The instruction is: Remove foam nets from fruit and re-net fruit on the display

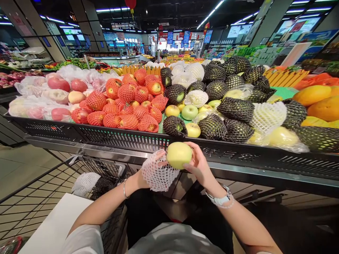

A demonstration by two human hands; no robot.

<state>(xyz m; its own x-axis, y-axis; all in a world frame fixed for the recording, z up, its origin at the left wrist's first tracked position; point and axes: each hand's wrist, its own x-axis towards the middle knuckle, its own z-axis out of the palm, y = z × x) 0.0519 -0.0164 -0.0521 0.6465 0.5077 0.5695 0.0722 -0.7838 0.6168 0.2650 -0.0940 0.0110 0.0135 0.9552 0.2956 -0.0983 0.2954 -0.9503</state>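
Right hand (198,164) clamped on apple (179,154); left hand (156,165) gripping white foam net (157,175); best to keep net mouth stretched wide, apple steady above desk rim (238,155).

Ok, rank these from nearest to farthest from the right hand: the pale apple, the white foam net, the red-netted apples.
1. Pale apple: held in the right hand.
2. White foam net: just left, in the left hand.
3. Red-netted apples: up left, in the bin.
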